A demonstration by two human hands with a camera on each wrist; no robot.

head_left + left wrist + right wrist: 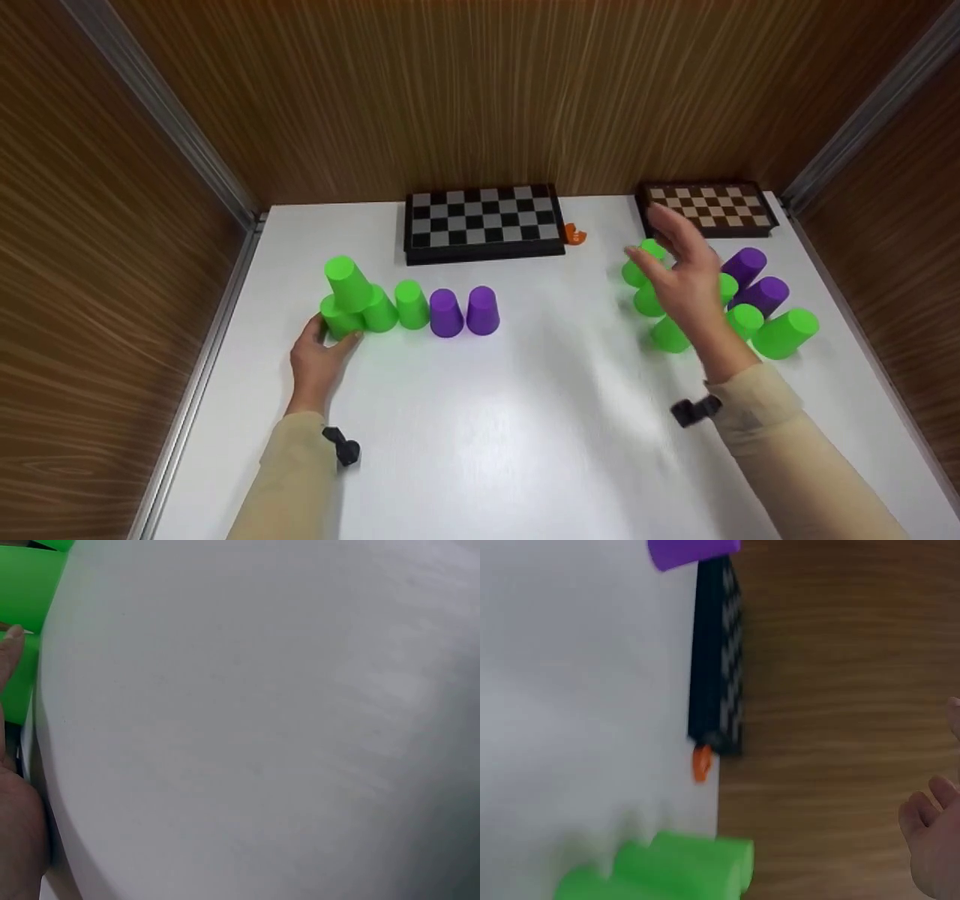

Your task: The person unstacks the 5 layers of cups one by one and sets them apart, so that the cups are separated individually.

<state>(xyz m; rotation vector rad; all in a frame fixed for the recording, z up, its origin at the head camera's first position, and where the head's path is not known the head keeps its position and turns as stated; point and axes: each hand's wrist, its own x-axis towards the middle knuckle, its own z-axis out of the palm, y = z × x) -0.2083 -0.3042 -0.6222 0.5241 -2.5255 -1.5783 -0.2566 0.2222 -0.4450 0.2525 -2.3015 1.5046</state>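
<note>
At the left end of a row of upside-down cups, my left hand (315, 364) grips the leftmost green cup (339, 319), thumb in front and fingers on its far side. Another green cup (349, 283) stands on top of that one and its green neighbour (381, 311). The row goes on with a green cup (412, 306) and two purple cups (446, 315). My right hand (686, 289) is raised over the right-hand group of cups, fingers apart and holding nothing. It partly hides several green cups (785, 334) and two purple cups (745, 266).
A black-and-grey chessboard (484, 220) lies at the back of the white table (510, 450). Beside it is a small orange piece (575, 234). A brown chessboard (705, 206) lies at the back right. Wood-grain panels (480, 97) enclose the table on three sides.
</note>
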